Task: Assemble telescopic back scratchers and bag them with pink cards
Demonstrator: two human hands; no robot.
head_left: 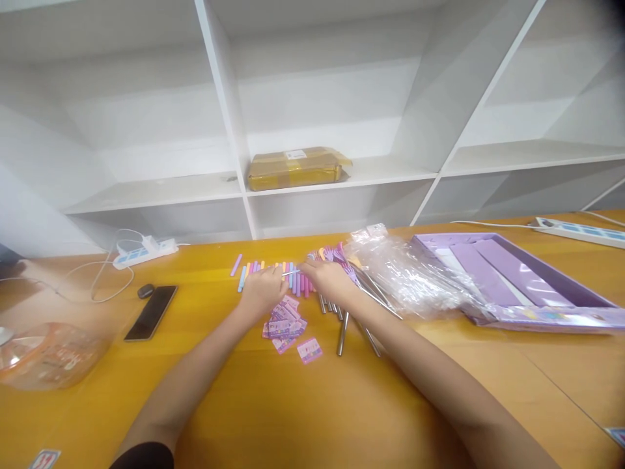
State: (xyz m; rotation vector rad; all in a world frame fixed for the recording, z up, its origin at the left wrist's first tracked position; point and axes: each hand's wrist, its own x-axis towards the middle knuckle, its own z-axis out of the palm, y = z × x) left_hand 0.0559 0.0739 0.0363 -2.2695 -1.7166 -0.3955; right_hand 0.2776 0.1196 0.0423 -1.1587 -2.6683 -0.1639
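The left grip [263, 290] is closed on a thin silvery rod [291, 272]; the rod spans the gap to the right grip [328, 279], whose fingers bend down at its other end, though I cannot tell how tightly they hold it. Under and between the grips lies a row of coloured sticks [297, 284] on the bench [234, 404], blue, pink, purple and yellow; one purple stick [236, 265] lies apart, beyond the left grip and to its left.

Nearer the body than the left grip is an overlapping pile of pink cards [284, 324], with a single card [309, 350] just beside it; metal tubes [343, 335] lie under and beside the right grip, some poking out past the wrist. Right of the right grip come a crumpled clear bag [410, 277] and an open purple box [493, 273]; well left of the left grip lies a phone [152, 313].
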